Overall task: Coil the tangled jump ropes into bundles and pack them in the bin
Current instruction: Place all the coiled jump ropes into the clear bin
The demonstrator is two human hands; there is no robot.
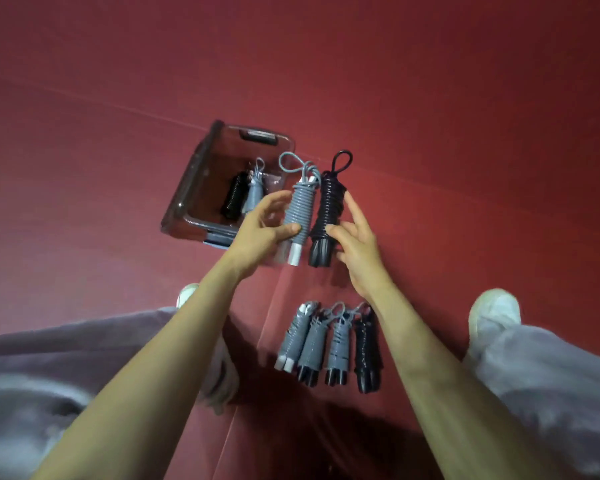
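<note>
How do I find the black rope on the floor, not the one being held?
Look at the red floor between the white shoes. Four bundles lie in a row there; the black rope is at the row's right end, the only all-black one.

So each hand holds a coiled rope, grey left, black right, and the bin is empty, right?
No, the bin is not empty: the head view shows a black bundle and a grey bundle inside it. The left hand does hold the grey rope, the right hand the black rope.
</note>
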